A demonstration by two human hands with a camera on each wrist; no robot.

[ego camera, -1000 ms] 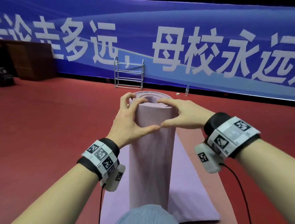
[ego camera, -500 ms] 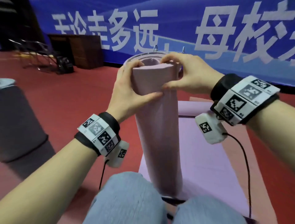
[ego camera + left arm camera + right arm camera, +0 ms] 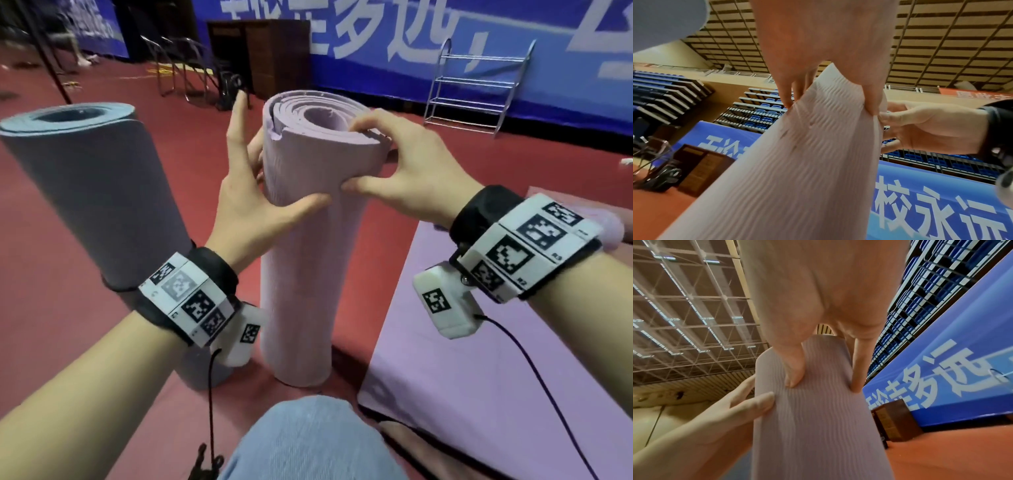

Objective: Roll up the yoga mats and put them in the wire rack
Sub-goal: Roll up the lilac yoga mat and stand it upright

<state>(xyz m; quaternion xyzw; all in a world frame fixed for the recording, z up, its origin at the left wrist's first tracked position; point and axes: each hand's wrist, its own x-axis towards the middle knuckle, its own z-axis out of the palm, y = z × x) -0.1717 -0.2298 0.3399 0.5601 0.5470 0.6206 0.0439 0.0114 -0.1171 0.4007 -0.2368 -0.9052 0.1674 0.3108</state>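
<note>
A rolled lilac yoga mat [image 3: 298,274] stands upright on the red floor. My left hand [image 3: 253,202] grips it near the top, thumb across the front and fingers behind. My right hand [image 3: 394,171] pinches the roll's loose outer edge at the top rim. The left wrist view shows my left hand [image 3: 818,56] squeezing the ribbed roll [image 3: 797,162]. In the right wrist view my right hand [image 3: 818,305] has its thumb pressed into the roll [image 3: 812,426]. A rolled grey mat [image 3: 92,192] stands just left of the lilac one. The empty wire rack [image 3: 479,85] stands far back right.
Another lilac mat [image 3: 496,377] lies flat on the floor to the right. My knee in blue jeans [image 3: 308,442] is just below the roll. A dark wooden cabinet [image 3: 260,58] and metal chairs [image 3: 181,65] stand at the back left by the blue banner [image 3: 394,34].
The view has swung left. Both hands have moved the lilac roll off the flat mat onto the red floor, next to the grey roll, and still hold its top.
</note>
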